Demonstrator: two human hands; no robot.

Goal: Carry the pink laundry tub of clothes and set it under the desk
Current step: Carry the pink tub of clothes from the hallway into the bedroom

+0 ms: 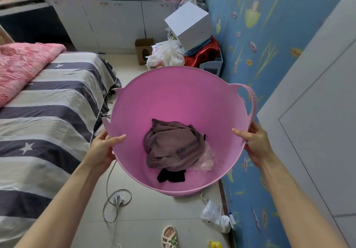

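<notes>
I hold the pink laundry tub (173, 97) in the air in front of me, above the tiled floor. My left hand (102, 149) grips its left rim with the thumb inside. On the right rim, below the looped handle, my right hand (254, 142) grips the same way. Inside lie a crumpled brown garment (173, 145), a black item (171, 175) and a pale pink piece (206, 159). The desk (25, 7) with its dark opening underneath is at the far left, beyond the bed.
A striped bed (48, 113) with a pink blanket fills the left. White cabinets (107, 20) line the far wall. A cardboard box (143, 50), plastic bags and a grey box (189, 24) are piled ahead on the right. A cable (115, 201), sandal (169, 236) and wrappers lie on the floor.
</notes>
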